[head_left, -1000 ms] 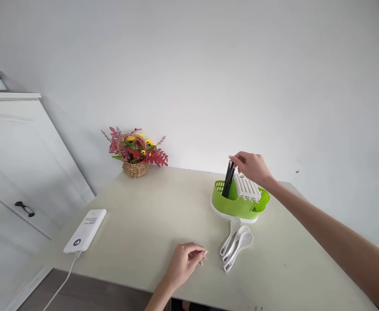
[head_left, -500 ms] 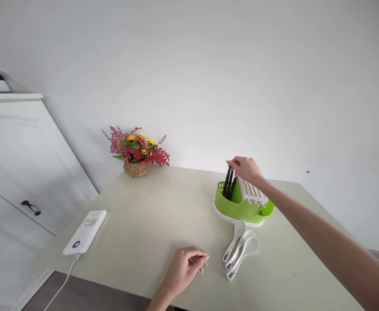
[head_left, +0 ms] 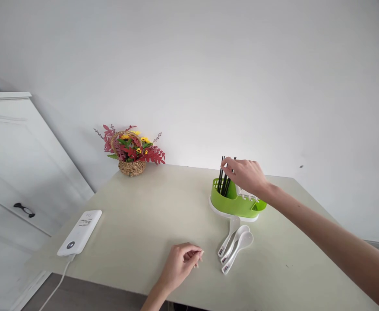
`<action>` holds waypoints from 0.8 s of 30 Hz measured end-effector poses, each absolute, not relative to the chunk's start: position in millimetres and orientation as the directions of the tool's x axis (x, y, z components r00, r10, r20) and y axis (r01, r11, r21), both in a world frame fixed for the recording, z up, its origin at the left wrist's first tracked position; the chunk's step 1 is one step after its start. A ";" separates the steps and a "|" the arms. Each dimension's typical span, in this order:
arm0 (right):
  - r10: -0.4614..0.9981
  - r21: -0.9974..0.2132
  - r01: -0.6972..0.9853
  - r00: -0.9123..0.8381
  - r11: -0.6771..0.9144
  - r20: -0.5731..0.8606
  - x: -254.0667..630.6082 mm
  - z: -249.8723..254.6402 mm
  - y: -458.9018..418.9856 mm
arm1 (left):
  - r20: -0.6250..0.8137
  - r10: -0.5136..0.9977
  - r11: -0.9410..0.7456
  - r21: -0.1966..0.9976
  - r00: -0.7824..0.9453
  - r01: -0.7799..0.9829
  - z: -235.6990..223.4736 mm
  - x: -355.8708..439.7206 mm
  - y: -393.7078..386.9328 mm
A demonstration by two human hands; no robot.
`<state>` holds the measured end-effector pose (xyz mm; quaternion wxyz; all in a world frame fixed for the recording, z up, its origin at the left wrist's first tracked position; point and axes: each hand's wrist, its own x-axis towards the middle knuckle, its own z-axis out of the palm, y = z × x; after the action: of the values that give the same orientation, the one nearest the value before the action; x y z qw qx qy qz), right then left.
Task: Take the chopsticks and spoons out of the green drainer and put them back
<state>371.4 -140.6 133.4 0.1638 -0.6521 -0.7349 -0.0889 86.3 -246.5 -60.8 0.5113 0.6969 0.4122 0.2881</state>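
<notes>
We judge that the step in hand is settling the chopsticks [head_left: 220, 183] in the holder [head_left: 235, 207]; the next move probably calls for loosening the right hand [head_left: 246, 172] gently. This hand is narrow at their tops; whether it grips, we cannot tell. The left hand [head_left: 183, 261], loosely curled, shows nothing held. The chopsticks are black and slim, standing slightly fanned in the holder's left end.

This looks like a room in a home. A cabinet [head_left: 24, 160] and a flower basket [head_left: 132, 168] on the table [head_left: 157, 216] suggest it.
</notes>
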 end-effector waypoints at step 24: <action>0.931 -0.633 0.762 -0.122 -0.133 -0.343 470.7 -33.5 -273.0 | -0.010 0.888 -0.174 0.917 0.460 0.357 -54.9 92.9 -245.7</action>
<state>470.7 -273.0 -33.5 0.1129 -0.6528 -0.6487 0.3746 92.9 -245.7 -54.9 0.4712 0.7128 0.4367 0.2813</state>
